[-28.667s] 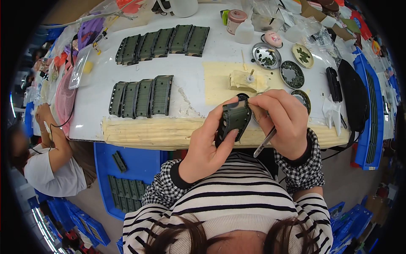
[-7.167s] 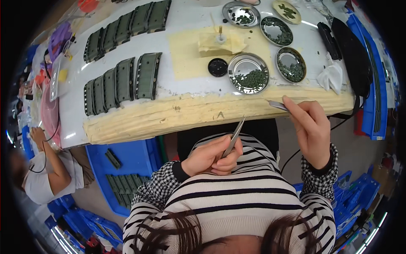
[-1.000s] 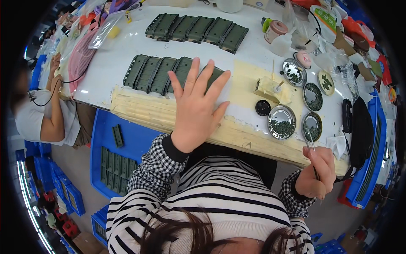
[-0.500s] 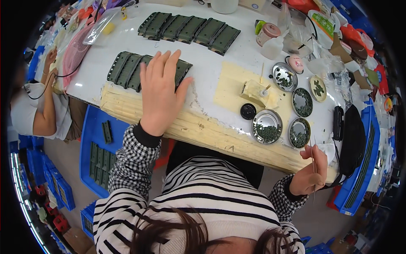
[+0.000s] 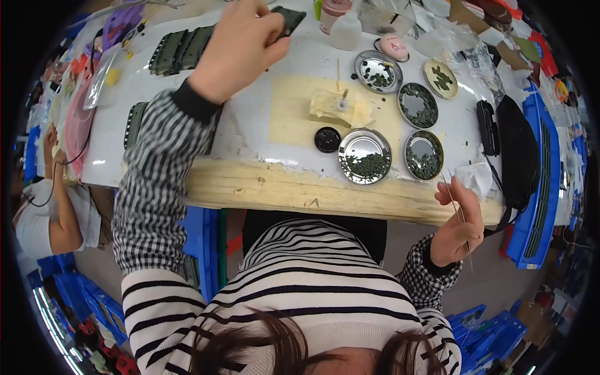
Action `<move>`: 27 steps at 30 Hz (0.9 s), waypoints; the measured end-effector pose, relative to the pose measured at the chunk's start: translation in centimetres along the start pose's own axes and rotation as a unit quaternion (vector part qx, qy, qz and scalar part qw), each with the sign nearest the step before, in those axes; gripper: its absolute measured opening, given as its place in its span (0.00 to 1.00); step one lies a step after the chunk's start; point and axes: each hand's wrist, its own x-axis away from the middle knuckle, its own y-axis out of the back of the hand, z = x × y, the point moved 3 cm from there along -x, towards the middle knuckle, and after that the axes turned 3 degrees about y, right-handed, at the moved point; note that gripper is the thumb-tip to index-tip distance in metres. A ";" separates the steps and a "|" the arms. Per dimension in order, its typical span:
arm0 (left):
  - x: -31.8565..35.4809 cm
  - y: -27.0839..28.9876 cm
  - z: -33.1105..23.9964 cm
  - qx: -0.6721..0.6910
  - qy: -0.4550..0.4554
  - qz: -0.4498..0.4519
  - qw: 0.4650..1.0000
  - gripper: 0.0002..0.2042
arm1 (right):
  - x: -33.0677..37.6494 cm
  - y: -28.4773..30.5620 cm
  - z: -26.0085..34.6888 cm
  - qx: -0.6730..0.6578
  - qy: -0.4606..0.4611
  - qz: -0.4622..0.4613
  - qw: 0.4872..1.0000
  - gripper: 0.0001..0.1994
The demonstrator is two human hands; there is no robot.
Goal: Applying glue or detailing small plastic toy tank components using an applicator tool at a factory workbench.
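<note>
"Left hand (image 5: 240, 53) has moved off the near row (image 5: 135, 119) of green panels since half a second ago, and is now at the far row (image 5: 180, 51). What's around it?"

"A white table (image 5: 244, 134), padded along its front edge. A checked sleeve (image 5: 153, 187) crosses it, right in the way: it covers most of the near row, and below the table much of a blue tray (image 5: 201, 240). To the right lies a black bag (image 5: 519, 150)."

"Can you make out the left hand's grip?"

"No. The fingers bend down over the far row, the knuckles touch the picture's top edge, and I can't tell whether they clamp anything. One end panel (image 5: 290, 22) sticks out past the fingertips."

"How do the panels look?"

"Dark green and ribbed, side by side, with pale dots down the outer edge. The middle of the far row is behind the hand."

"And the right hand (image 5: 461, 222)?"

"Clamped on slim tweezers (image 5: 455, 206), just beside a metal dish (image 5: 440, 157). Whether the tips meet is too fine to see."

"Anything smaller?"

"A black lid (image 5: 327, 139) by another dish, then tiny green bits (image 5: 369, 166) inside that one."
</note>
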 end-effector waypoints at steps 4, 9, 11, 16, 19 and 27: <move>6.7 5.3 -2.6 0.346 0.152 -0.105 0.920 0.03 | -1.6 -1.1 -1.1 -0.080 -0.024 0.011 0.996 0.21; 13.8 5.8 -6.1 0.658 0.381 -0.068 0.646 0.43 | -5.9 -3.3 -2.5 -0.086 -0.107 0.082 0.987 0.11; 13.9 3.4 -6.8 0.758 0.324 -0.052 0.564 0.46 | -6.9 -3.6 -3.5 -0.075 -0.114 0.105 0.985 0.10; 14.0 0.3 -7.3 0.827 0.341 -0.014 0.447 0.33 | -8.1 -5.2 -4.3 0.045 -0.009 0.066 0.997 0.12; 13.8 -0.1 -6.9 0.811 0.355 0.001 0.464 0.24 | -8.2 -5.9 -4.6 0.076 0.031 0.073 0.994 0.11; 14.0 0.1 -7.3 0.750 0.449 -0.020 0.485 0.24 | -8.2 -6.1 -5.2 0.068 -0.024 0.078 0.994 0.12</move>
